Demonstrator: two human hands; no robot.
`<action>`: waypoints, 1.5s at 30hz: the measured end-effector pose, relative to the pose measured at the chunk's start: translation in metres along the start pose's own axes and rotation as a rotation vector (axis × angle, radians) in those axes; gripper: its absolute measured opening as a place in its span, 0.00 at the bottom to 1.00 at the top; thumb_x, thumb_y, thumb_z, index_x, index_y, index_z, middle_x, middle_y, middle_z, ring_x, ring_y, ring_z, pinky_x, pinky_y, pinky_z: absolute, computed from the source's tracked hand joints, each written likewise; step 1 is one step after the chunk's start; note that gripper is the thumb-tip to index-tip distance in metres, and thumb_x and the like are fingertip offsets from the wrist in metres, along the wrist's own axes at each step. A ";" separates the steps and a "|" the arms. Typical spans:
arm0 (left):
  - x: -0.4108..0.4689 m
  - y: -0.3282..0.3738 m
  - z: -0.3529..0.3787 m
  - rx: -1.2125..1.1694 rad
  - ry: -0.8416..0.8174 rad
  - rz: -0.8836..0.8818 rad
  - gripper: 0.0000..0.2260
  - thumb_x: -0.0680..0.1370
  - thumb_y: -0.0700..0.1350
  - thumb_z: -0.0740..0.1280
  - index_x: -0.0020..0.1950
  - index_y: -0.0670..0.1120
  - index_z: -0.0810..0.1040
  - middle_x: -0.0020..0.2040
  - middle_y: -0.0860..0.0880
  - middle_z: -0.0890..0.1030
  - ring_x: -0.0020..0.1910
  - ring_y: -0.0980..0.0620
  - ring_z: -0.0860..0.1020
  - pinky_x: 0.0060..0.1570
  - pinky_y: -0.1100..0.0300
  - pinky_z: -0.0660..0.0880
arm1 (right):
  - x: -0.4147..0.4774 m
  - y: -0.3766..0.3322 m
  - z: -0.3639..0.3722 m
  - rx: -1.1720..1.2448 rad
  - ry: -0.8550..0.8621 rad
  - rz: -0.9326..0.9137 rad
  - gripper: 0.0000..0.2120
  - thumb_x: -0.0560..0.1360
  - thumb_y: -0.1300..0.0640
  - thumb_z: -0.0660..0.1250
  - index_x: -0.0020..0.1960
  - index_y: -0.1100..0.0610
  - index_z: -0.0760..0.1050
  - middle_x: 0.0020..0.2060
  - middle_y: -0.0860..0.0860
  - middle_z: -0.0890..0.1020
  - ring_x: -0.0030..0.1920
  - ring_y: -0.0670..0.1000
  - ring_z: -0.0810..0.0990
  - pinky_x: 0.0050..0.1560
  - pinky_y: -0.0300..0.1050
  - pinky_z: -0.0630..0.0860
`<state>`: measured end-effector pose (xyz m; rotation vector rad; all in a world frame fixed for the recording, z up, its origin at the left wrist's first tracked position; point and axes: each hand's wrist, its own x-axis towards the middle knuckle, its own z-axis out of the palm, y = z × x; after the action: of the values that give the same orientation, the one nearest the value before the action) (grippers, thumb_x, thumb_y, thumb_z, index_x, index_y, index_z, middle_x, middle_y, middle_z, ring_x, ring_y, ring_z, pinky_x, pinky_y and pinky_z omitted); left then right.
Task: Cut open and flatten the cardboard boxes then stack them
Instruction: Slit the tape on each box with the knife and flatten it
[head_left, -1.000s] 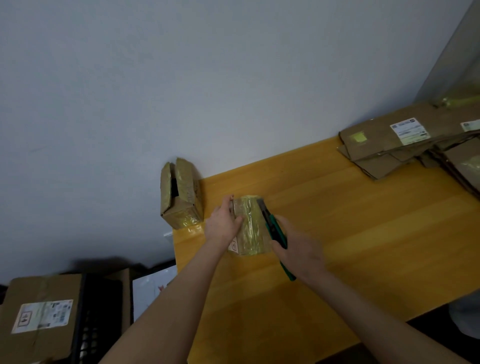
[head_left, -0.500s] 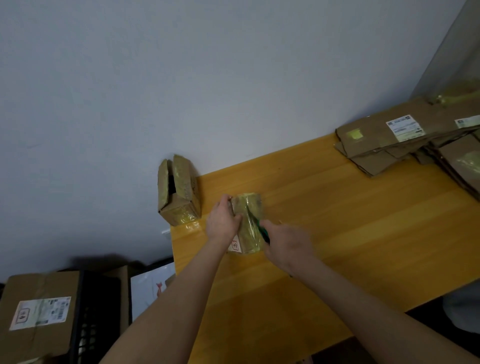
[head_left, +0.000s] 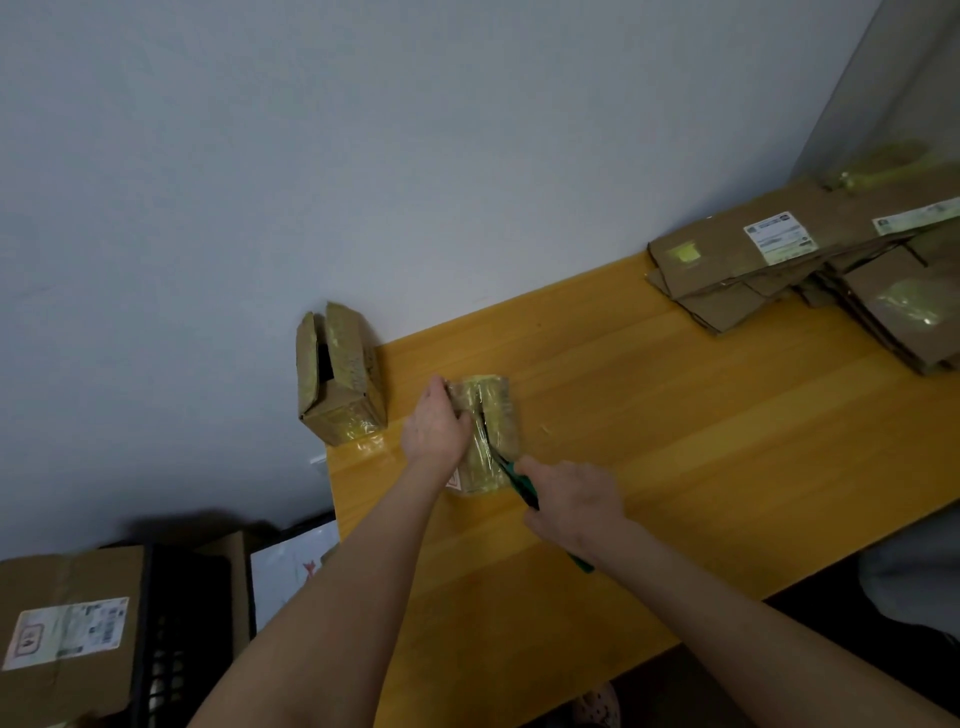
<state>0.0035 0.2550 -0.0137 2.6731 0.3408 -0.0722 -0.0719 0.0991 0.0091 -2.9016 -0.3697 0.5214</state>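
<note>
On grainy tabletop (head_left: 675, 467), hands (head_left: 435, 428) (head_left: 574, 501) grip glossy taped box (head_left: 497, 415), green cutter (head_left: 518, 479).

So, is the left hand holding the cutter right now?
No, the right hand grips the green cutter; the left hand holds the small taped box.

grey wall (head_left: 363, 156), yellow wooden table (head_left: 675, 441)

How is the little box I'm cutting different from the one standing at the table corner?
The box being cut lies flat under the left hand, with the green cutter in the right hand at its seam; the corner box stands on end, untouched. The corner box's flaps gape open and it looks bigger; the box being cut shows only a narrow slit. Both are brown cardboard with yellowish tape.
</note>
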 end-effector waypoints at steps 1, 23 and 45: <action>0.000 0.001 0.000 -0.001 -0.005 -0.005 0.15 0.77 0.44 0.65 0.62 0.46 0.67 0.54 0.46 0.78 0.45 0.46 0.76 0.38 0.56 0.68 | 0.000 0.001 -0.003 -0.008 -0.013 -0.013 0.16 0.77 0.51 0.62 0.64 0.48 0.67 0.48 0.51 0.81 0.46 0.55 0.80 0.40 0.44 0.73; -0.015 -0.062 0.007 -0.220 -0.091 -0.239 0.22 0.77 0.51 0.67 0.68 0.45 0.68 0.59 0.43 0.78 0.53 0.44 0.78 0.49 0.49 0.77 | 0.059 0.006 0.013 1.703 0.013 0.448 0.13 0.80 0.53 0.63 0.62 0.57 0.72 0.51 0.50 0.80 0.48 0.48 0.78 0.45 0.42 0.75; 0.005 0.000 0.022 0.509 -0.368 0.358 0.44 0.69 0.53 0.76 0.78 0.52 0.55 0.74 0.50 0.63 0.71 0.45 0.64 0.67 0.52 0.65 | 0.016 0.065 0.051 0.761 0.054 0.228 0.21 0.79 0.53 0.61 0.71 0.44 0.67 0.41 0.50 0.81 0.35 0.49 0.77 0.31 0.41 0.71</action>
<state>0.0088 0.2466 -0.0341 3.0814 -0.3171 -0.6013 -0.0622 0.0472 -0.0566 -2.2124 0.1520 0.4776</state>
